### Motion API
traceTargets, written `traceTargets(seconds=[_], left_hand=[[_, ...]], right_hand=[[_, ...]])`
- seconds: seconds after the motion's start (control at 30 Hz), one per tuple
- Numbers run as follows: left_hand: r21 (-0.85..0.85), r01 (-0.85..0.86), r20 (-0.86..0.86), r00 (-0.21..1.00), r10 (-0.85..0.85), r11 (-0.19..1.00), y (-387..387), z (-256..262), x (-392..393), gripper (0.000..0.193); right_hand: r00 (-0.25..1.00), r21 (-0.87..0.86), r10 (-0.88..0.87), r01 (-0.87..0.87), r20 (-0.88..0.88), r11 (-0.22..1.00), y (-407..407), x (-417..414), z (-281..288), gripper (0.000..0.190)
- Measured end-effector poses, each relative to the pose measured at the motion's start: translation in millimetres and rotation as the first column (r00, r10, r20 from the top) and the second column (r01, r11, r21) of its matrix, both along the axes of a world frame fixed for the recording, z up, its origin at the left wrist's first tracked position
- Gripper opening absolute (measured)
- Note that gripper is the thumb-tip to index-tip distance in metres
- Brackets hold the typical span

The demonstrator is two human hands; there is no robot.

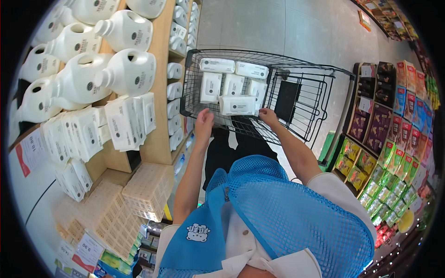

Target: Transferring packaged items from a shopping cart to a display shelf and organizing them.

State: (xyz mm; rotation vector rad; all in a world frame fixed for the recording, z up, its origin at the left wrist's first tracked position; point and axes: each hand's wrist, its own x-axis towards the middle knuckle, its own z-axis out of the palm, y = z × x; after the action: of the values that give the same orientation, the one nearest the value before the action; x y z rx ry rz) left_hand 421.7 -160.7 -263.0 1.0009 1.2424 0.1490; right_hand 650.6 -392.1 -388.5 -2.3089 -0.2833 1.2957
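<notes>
A black wire shopping cart [226, 52] stands in front of me, with several white soft packs of wipes or tissues in its basket. The nearest pack [237, 105] lies across the others, close to the basket's near side. My left hand [204, 121] is raised at the near left of the basket, its fingers partly curled and nothing visible in them. My right hand [268, 116] is at the near rim, right of the nearest pack, with its fingers bent; whether it grips the rim or the corner of a pack cannot be told.
On the left, wooden shelving [160, 80] holds large white jugs [130, 71] and upright white packs [127, 121]. Wrapped tissue bundles [147, 191] are stacked at the lower left. Shelves of boxed and bagged snacks [380, 127] stand on the right. Grey floor [243, 24] stretches beyond the cart.
</notes>
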Motion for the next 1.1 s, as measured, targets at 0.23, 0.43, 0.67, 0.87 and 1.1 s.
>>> traceTargets(seconds=[0.23,0.43,0.67,0.87,1.1], left_hand=[[-0.006,0.088,-0.301,0.95,-0.086,0.996,14.5,-117.9,50.9,0.056],[-0.206,0.028,-0.349,0.932,-0.1,0.978,11.8,-203.7,64.6,0.072],[-0.171,0.125,-0.298,0.939,-0.172,0.977,-4.4,-227.5,88.6,0.072],[0.372,0.406,-0.416,0.877,-0.241,0.835,-11.4,-178.9,92.3,0.057],[0.564,0.286,-0.253,0.953,-0.167,0.774,3.2,-21.7,84.8,0.063]], right_hand=[[0.996,-0.081,-0.079,0.076,-0.035,0.994,21.4,0.1,-66.7,0.063],[0.954,-0.062,-0.226,0.218,-0.195,0.974,45.6,7.0,-89.5,0.079],[0.715,-0.113,-0.502,0.518,-0.487,0.848,67.8,1.0,-98.7,0.068],[0.786,0.073,-0.431,0.511,-0.444,0.856,42.8,-15.8,-96.0,0.056],[0.7,0.233,-0.491,0.668,-0.518,0.707,59.2,-10.5,0.4,0.045]])
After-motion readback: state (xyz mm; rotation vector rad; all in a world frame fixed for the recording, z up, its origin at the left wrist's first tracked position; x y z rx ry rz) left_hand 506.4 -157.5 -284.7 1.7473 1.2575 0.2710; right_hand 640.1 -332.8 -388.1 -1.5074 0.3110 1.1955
